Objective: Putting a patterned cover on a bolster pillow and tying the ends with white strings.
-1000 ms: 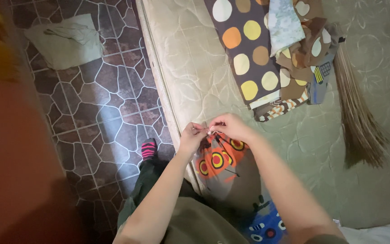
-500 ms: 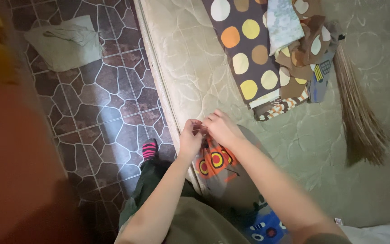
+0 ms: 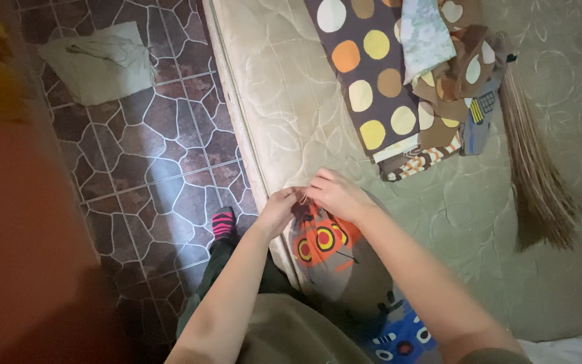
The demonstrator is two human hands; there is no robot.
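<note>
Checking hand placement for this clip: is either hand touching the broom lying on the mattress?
No: both the left hand and right hand pinch the patterned cloth, well apart from the broom.

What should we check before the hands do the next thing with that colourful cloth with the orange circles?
1. Both hands on the cloth: ok. The left hand and right hand pinch the top edge of the patterned cloth together.
2. Grip firm: cannot tell, the fingertips hide the pinch.
3. Cloth hanging freely: cannot tell, its lower part is behind the arms.
4. Free space on the mattress: ok, bare quilted surface lies right ahead of the hands.
5. Polka-dot fabric and broom out of the way: ok, both lie apart from the hands.
</note>
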